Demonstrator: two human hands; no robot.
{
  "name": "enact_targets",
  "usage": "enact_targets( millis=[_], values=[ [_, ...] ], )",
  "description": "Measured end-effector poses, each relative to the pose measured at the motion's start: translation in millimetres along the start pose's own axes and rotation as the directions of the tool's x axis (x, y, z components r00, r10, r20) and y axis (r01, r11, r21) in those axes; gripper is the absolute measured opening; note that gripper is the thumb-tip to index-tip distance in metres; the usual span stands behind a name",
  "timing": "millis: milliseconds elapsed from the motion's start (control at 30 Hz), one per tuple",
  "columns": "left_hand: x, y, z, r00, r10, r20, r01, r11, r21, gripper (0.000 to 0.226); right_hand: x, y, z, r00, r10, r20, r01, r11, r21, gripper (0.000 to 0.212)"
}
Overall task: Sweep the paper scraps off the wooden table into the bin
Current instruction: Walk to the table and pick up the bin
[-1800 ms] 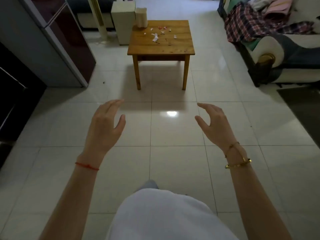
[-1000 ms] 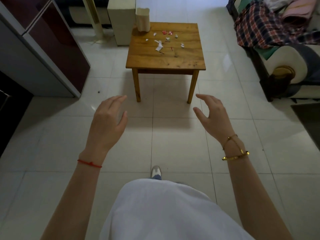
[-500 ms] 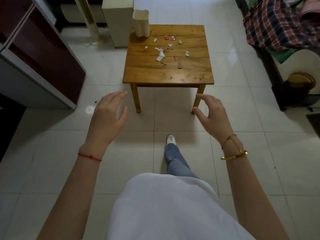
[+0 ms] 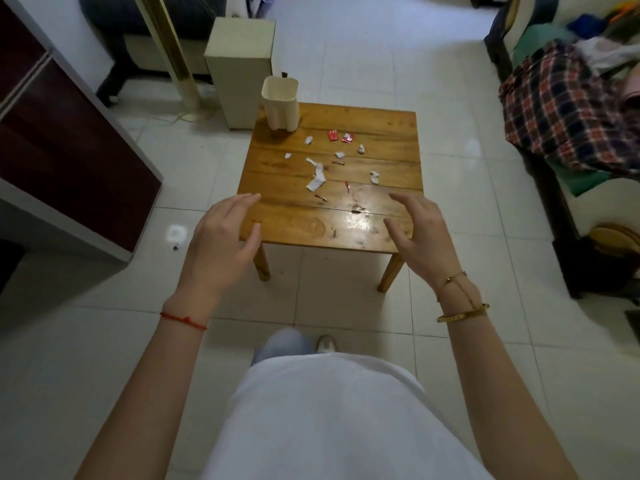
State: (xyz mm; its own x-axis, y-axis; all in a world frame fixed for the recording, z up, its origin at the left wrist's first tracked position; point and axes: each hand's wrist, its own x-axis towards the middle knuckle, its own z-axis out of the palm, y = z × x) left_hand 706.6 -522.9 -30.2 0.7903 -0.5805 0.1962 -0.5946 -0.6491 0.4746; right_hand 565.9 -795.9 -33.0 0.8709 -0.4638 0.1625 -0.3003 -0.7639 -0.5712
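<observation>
Wooden table (image 4: 298, 220) bears white and red paper scraps (image 4: 316, 175), with a cream bin (image 4: 280, 105) at its 11 o'clock corner. Left hand (image 4: 221, 244) and right hand (image 4: 420, 233) hover at the table's 6 o'clock edge, fingers loosely spread, holding nothing.

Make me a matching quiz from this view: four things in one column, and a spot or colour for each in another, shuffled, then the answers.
Things
1. bin
2. red wrappers
3. long white scrap
4. plaid cloth

Descriptions
A. on the sofa at right
B. far left corner of the table
C. mid-table, longest piece
D. near the table's far edge, right of the bin

Pairs: 1-B, 2-D, 3-C, 4-A
</observation>
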Motion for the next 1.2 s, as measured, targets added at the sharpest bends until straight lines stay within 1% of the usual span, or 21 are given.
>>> enact_targets(
  millis=[100,300,467,633,733,867,1000,1100,1200],
  values=[
    [38.9,-10.2,8.4,1.0,-0.03,-0.003,0.03,1.0,-0.008,0.045,44.0,6.9,10.5,1.0,-0.01,0.029,0.01,1.0,0.002,0.038],
    [115.8,-45.0,31.0,0.994,-0.097,0.043,0.097,0.995,-0.018,0.044,123.0,19.0,46.9,0.995,0.023,0.095,-0.023,1.0,-0.002,0.037],
    [198.3,-81.5,39.8,0.992,-0.115,0.06,0.117,0.992,-0.037,0.045,202.6,18.8,78.5,0.994,0.051,0.099,-0.052,0.999,0.003,0.038],
    [296.7,-122.1,44.1,0.99,-0.132,0.044,0.133,0.991,-0.022,0.044,288.8,10.7,106.1,0.992,0.087,0.09,-0.089,0.996,0.012,0.037],
    [354.1,-142.8,55.1,0.988,-0.141,0.06,0.142,0.99,-0.024,0.044,335.4,7.7,121.5,0.99,0.11,0.087,-0.112,0.994,0.014,0.037],
    [423.1,-168.6,81.5,0.977,-0.184,0.11,0.187,0.982,-0.013,0.045,393.1,12.3,140.5,0.987,0.13,0.093,-0.131,0.991,-0.004,0.036],
    [481.4,-197.1,120.1,0.96,-0.236,0.15,0.247,0.967,-0.06,0.046,441.5,26.2,166.0,0.988,0.12,0.097,-0.117,0.993,-0.028,0.034],
    [522.5,-221.7,155.4,0.933,-0.306,0.19,0.328,0.939,-0.099,0.048,473.8,45.3,190.1,0.987,0.124,0.105,-0.121,0.992,-0.039,0.034],
    [562.8,-248.5,193.3,0.885,-0.396,0.246,0.434,0.892,-0.124,0.05,502.5,68.1,216.4,0.981,0.143,0.134,-0.137,0.989,-0.055,0.034]
  ],
)
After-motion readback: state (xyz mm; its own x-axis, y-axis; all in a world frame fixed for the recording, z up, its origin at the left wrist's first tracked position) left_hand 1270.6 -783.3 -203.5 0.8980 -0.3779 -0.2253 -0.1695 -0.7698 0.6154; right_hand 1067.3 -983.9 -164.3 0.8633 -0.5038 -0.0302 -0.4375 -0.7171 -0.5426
